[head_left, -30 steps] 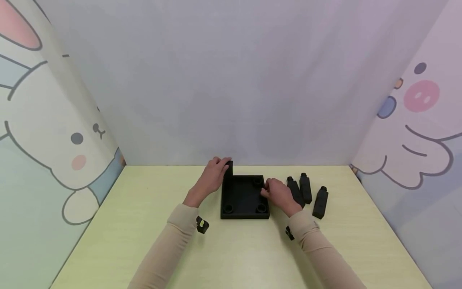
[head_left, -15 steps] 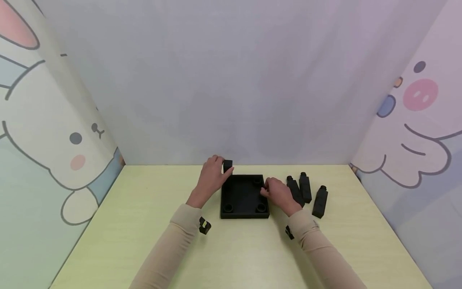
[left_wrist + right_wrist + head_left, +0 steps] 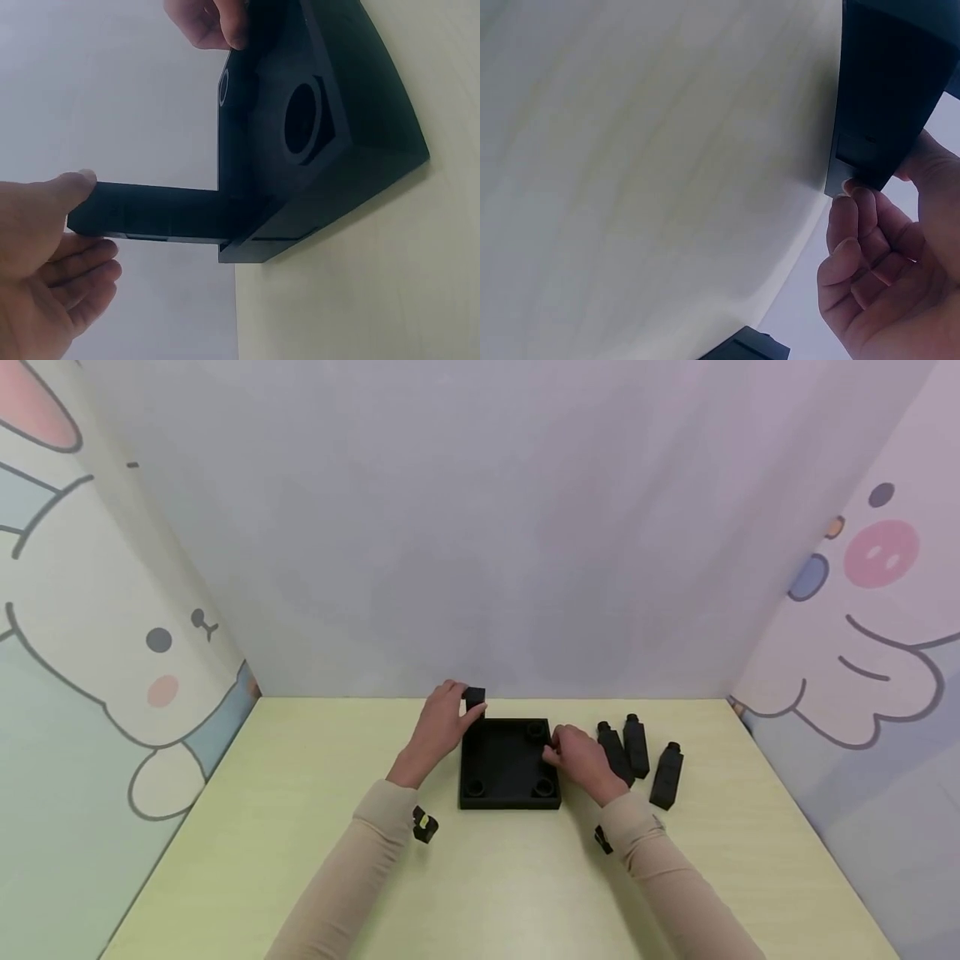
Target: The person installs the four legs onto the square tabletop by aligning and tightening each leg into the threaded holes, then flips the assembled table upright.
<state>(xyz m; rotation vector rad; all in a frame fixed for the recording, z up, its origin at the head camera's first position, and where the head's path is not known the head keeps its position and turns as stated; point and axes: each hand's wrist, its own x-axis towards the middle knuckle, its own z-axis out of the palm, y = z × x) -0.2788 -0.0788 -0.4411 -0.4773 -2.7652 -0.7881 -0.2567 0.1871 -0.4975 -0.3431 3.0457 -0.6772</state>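
Note:
A square black tray-like piece (image 3: 510,805) lies on the table, with round sockets (image 3: 302,118) in its corners. At its far left corner a black leg (image 3: 154,211) stands upright, its lower end in the corner. My left hand (image 3: 437,720) pinches the leg's top end between thumb and fingers. My right hand (image 3: 583,762) grips the tray's right wall, thumb on the inner side and fingers curled outside, as the right wrist view shows with the hand (image 3: 900,262) at the wall (image 3: 885,97).
Several loose black legs lie right of the tray, one (image 3: 667,776) farthest right, another (image 3: 636,747) behind, and one (image 3: 614,753) partly behind my right hand. A pale wall (image 3: 480,568) rises behind the table (image 3: 300,777).
The left hand has shifted its hold on the leg's top, its fingers now behind and left of it and its thumb in front. The right hand stays on the tray wall.

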